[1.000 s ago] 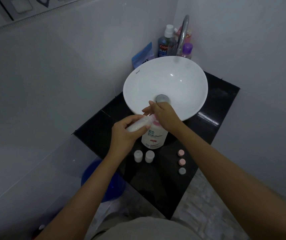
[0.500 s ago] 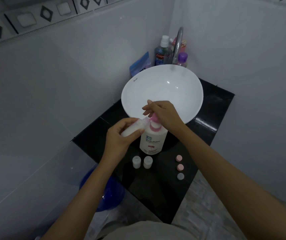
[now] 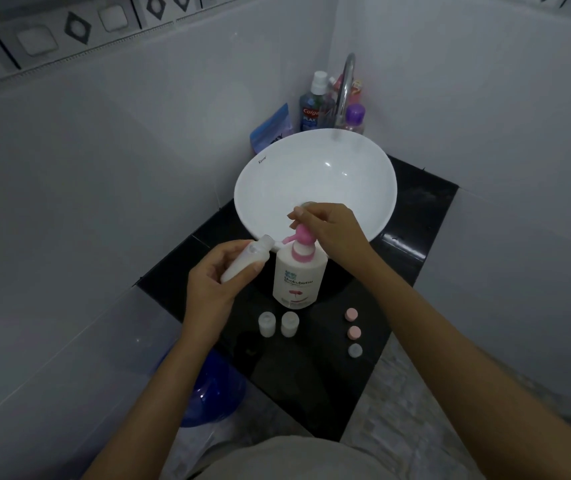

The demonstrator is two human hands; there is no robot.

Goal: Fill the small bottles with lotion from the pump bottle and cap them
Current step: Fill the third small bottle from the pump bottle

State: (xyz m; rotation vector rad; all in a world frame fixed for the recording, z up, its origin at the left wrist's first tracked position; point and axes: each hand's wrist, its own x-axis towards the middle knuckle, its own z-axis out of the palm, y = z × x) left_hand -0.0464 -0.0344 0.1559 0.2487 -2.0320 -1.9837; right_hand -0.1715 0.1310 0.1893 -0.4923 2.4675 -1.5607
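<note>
tabletop (image 3: pixel 311 393) near edge: bare black strip, open to reach | centre: pump bottle (image 3: pixel 298 277) upright — two small bottles (image 3: pixel 279 324) just before it | right: three caps (image 3: pixel 353 331) in a row | behind: basin (image 3: pixel 315 181) blocks the back — walls close both sides

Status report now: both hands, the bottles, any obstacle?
Left hand holds small bottle at pump bottle spout. Right hand on pump. Nothing blocking.

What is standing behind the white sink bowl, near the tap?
Behind the sink bowl, around the tap, stand a blue mouthwash bottle, a purple-capped bottle and a blue packet. Their bases are hidden by the rim, and something red behind the tap is unclear.
</note>
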